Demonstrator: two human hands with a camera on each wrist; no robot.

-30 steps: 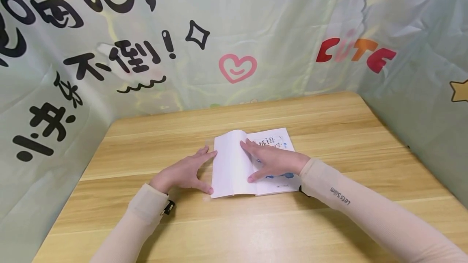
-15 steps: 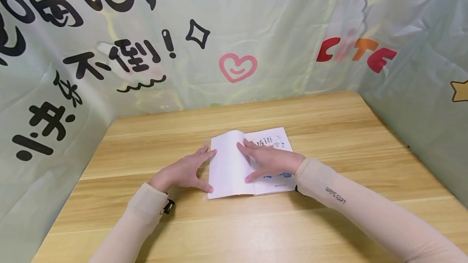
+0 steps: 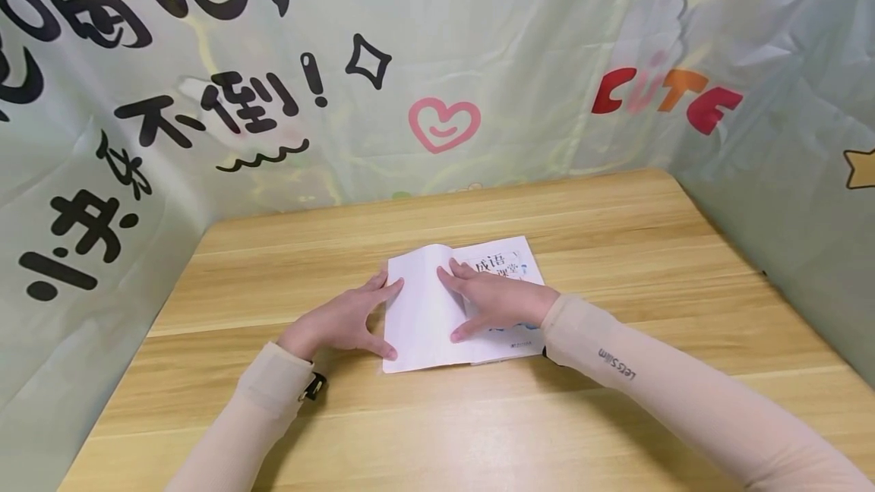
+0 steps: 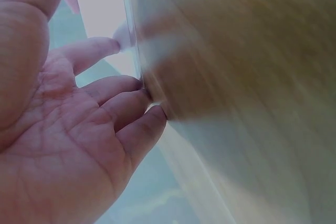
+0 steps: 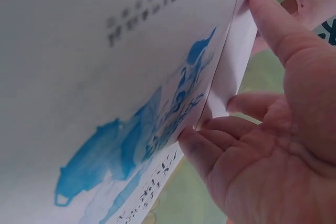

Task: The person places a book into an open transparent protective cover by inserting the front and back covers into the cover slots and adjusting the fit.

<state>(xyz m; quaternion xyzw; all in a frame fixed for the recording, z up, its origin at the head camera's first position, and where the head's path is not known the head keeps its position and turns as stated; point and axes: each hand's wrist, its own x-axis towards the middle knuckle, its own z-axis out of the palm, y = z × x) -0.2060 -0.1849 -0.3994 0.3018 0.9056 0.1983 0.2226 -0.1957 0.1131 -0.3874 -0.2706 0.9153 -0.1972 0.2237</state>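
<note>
A thin book [image 3: 424, 317] lies opened on the wooden table, its left leaf blank white and bulging slightly near the fold. The right page carries black Chinese characters and a blue picture [image 5: 121, 145], partly covered by my right hand in the head view. My right hand [image 3: 495, 302] rests across the fold, thumb and fingertips pressing the white leaf, fingers spread. My left hand [image 3: 345, 321] lies at the book's left edge, its thumb tip at the lower corner and forefinger higher up. In the left wrist view the left fingers [image 4: 142, 129] are loosely extended, their tips at the table.
The wooden table [image 3: 601, 234] extends around the book on all sides. Behind and beside it hangs a pale printed cloth [image 3: 540, 59] with black characters, a pink heart and coloured letters. A dark wrist strap [image 3: 314, 386] shows under the left sleeve.
The book has shifted slightly left, and my right hand has moved left with it across the fold. My left hand stays nearly in place at the book's left edge.
</note>
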